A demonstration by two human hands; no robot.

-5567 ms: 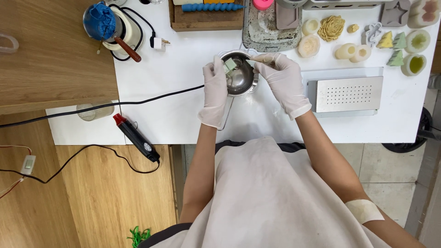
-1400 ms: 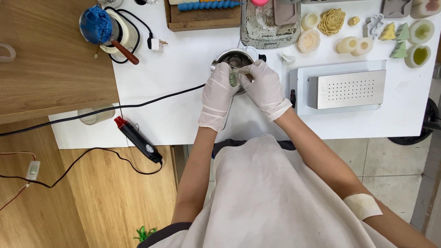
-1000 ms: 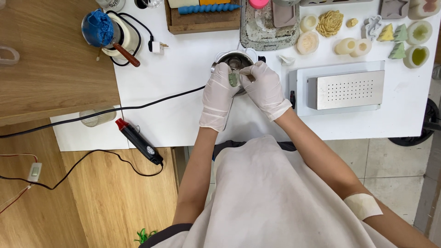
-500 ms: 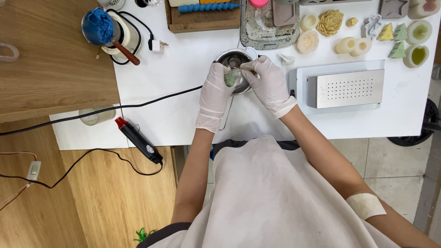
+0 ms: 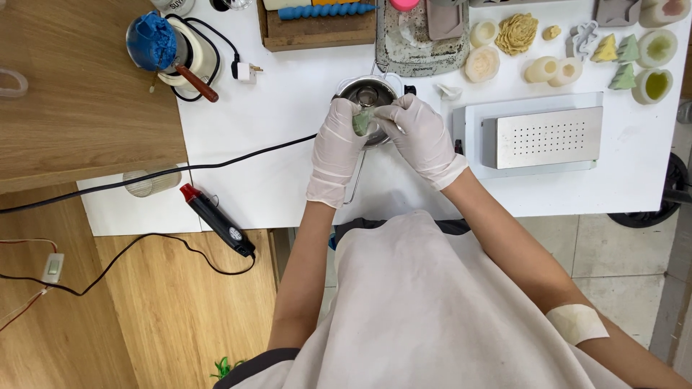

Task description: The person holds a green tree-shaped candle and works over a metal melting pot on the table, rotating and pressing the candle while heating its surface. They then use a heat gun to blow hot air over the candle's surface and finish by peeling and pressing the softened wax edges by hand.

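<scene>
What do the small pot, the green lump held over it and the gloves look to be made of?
Small pot: polished metal, probably stainless steel, judging by its bright mirror-like rim. Green lump: matte, pale green and opaque, looks like wax or soap; cannot tell which. Gloves on the left hand and right hand: thin white latex or similar, smooth, wrinkling at the cuffs.

Both gloved hands meet over a small steel pot (image 5: pixel 371 94) on the white bench (image 5: pixel 288 94). Left hand (image 5: pixel 337 148) and right hand (image 5: pixel 422 133) pinch a small greenish lump (image 5: pixel 362 121) between their fingertips, just above the pot's near rim. A perforated metal box (image 5: pixel 548 137) sits right of the pot. A red-tipped black tool (image 5: pixel 216 220) lies at the bench's left edge.
</scene>
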